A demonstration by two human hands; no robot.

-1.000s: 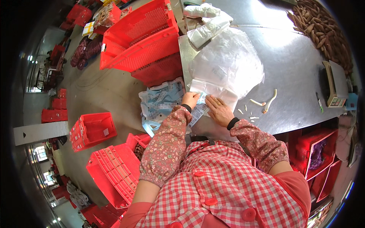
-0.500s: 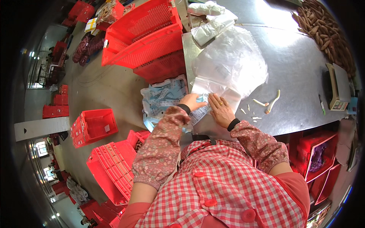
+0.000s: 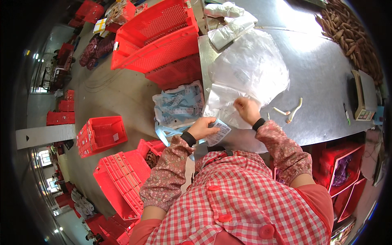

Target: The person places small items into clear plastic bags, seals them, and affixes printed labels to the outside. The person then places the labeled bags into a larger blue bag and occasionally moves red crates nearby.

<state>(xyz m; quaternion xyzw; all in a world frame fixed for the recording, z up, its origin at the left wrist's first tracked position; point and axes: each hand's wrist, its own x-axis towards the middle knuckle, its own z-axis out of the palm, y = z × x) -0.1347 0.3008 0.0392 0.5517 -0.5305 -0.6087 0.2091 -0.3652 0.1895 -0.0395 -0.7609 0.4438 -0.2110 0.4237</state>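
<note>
My left hand (image 3: 202, 129) is closed on a strip of printed labels (image 3: 221, 132) with a pale blue backing, at the near edge of the metal table. My right hand (image 3: 248, 110) is curled, thumb and fingers together, over the near end of a clear plastic bag (image 3: 248, 69). Whatever lies between its fingertips is too small to make out. The bag lies crumpled and loosely spread on the table. Left of it, a white crate (image 3: 179, 119) holds a tangle of used blue label backing (image 3: 178, 102). A loop of backing hangs near my left wrist.
Rolled plastic bags (image 3: 228, 30) lie at the table's far left. Right of my hands are pale root trimmings (image 3: 295, 110), a knife (image 3: 346, 113) and a scale (image 3: 362, 96). Brown tubers (image 3: 351, 36) are heaped at the far right. Red crates (image 3: 157, 36) stand beside the table.
My right hand has gone from lying flat by the labels to curled and raised, slightly right. My left hand has drawn the label strip nearer to me, off the bag.
</note>
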